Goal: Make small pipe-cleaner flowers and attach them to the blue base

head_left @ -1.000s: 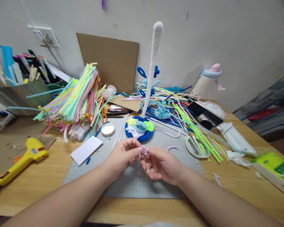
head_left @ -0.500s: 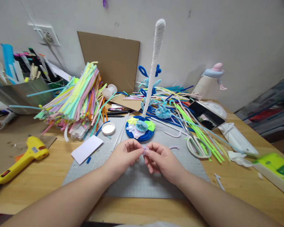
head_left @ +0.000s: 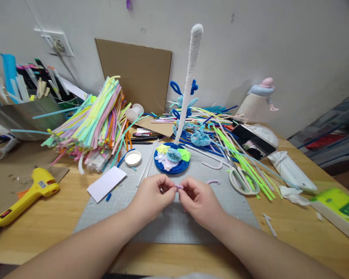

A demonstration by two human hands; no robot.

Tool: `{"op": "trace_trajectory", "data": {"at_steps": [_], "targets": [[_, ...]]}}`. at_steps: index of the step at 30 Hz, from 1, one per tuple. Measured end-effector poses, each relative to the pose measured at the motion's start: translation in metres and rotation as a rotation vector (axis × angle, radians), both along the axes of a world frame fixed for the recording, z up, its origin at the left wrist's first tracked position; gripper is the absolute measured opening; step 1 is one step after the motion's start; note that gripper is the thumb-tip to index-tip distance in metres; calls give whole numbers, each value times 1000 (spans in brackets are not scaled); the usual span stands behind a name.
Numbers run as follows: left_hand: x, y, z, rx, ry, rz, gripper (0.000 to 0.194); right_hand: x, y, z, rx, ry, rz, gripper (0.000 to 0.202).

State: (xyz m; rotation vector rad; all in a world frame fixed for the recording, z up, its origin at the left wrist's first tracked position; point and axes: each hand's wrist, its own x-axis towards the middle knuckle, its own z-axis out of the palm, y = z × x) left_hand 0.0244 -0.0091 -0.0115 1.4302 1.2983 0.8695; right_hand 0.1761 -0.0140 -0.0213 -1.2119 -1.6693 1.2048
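A small light purple fuzzy piece (head_left: 178,187) is pinched between the fingertips of my left hand (head_left: 154,196) and my right hand (head_left: 201,200), above the grey cutting mat (head_left: 174,228). Both hands are closed, their tips nearly touching. Just beyond them stands a round blue base (head_left: 180,167) bearing yellow, white, teal and green fuzzy shapes. A tall white wrapped stem (head_left: 191,66) rises behind it, with blue loops around its lower half. Two curved purple pieces, one (head_left: 213,181) near my right hand and one (head_left: 212,166) farther back, lie on the mat.
Scissors (head_left: 243,181) and green stems (head_left: 244,159) lie right. At left are a yellow glue gun (head_left: 40,184), a white card (head_left: 107,184) and a large bundle of coloured stems (head_left: 90,124). A phone (head_left: 253,142) and a bottle (head_left: 256,99) stand back right.
The fingers have shifted around the purple piece; it looks narrower now. My right hand's lower fingers have curled in, and both hands remain over the mat.
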Motion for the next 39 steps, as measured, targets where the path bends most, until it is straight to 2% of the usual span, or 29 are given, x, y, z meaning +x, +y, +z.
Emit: {"op": "trace_trajectory", "data": {"at_steps": [4, 7, 13, 20, 22, 24, 28, 32, 34, 39], "targets": [[5, -2, -1, -12, -38, 20, 10, 1, -3, -4, 119, -96, -65, 13], [7, -2, -4, -11, -61, 5, 11, 0, -1, -5, 131, -134, -82, 14], [3, 4, -5, 36, -45, -53, 9, 1, 7, -5, 29, -117, -23, 12], [3, 5, -1, -68, -161, -6, 16, 1, 8, 1, -162, 92, 45, 12], [3, 6, -1, -80, -170, -5, 16, 1, 7, 2, -168, 115, 62, 14], [2, 7, -1, -87, -155, -15, 15, 1, 6, 2, -115, 87, 72, 15], [3, 6, -5, -99, -113, -43, 11, 3, 2, 1, 88, -107, 47, 16], [5, 1, -8, -71, -56, 6, 11, 3, 0, 1, 220, -231, 4, 16], [6, 1, -7, -48, -46, 11, 11, 4, 2, 0, 183, -217, 15, 15], [5, 3, -2, -14, -126, -54, 10, 4, 9, -3, -39, -83, 57, 12]]}}
